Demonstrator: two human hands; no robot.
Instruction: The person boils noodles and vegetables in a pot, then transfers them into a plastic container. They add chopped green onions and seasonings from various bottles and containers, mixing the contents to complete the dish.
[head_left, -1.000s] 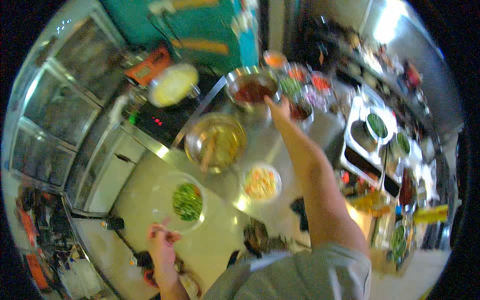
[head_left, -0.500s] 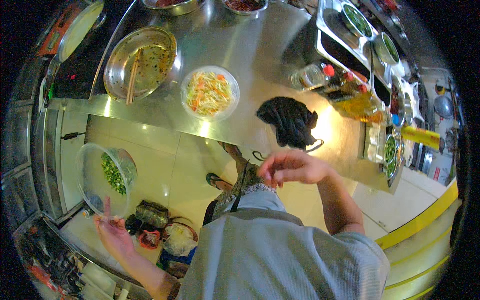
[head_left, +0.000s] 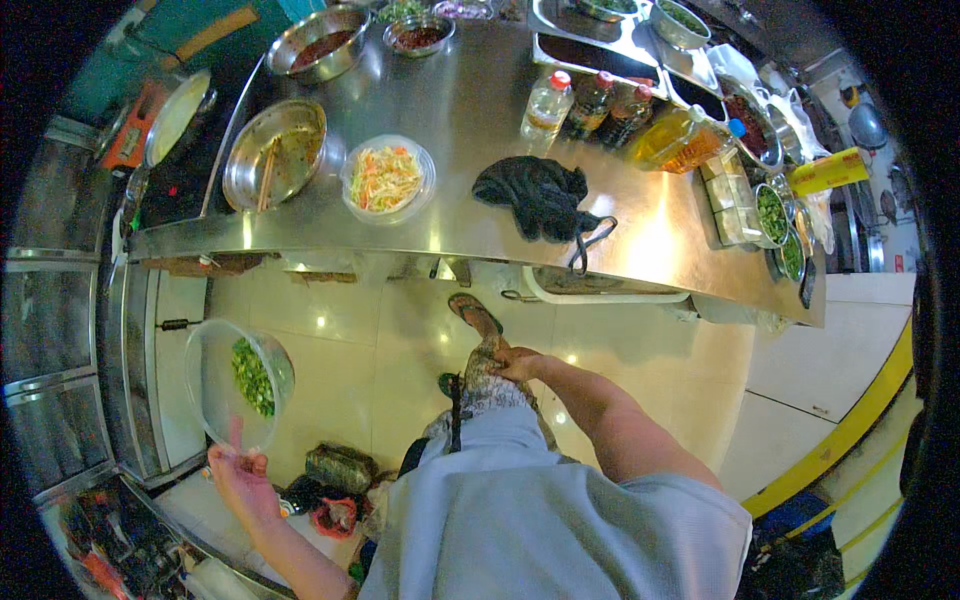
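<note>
At the lower left, my left hand (head_left: pixel 243 482) holds a clear plastic bowl (head_left: pixel 281 375) by its near edge. The bowl is tilted on its side, with chopped green onions (head_left: pixel 252 378) gathered against its base. One finger shows through the plastic. My right hand (head_left: pixel 516 364) rests against my patterned trousers (head_left: pixel 486 392) near the knee, fingers lying on the cloth and nothing seen in them. Across from me on the steel counter (head_left: pixel 400 238) sits a clear round container of shredded vegetables (head_left: pixel 384 180).
A steel bowl (head_left: pixel 240 172) with chopsticks stands left of the vegetables, a black cloth (head_left: pixel 535 197) to their right. Bottles (head_left: pixel 547 112) and a large oil bottle (head_left: pixel 672 142) line the back right. Bags (head_left: pixel 340 468) lie on the floor beside me.
My right hand has dropped from in front of my body onto my trouser leg. The view has shifted; my left hand still holds the tilted bowl of green onions.
</note>
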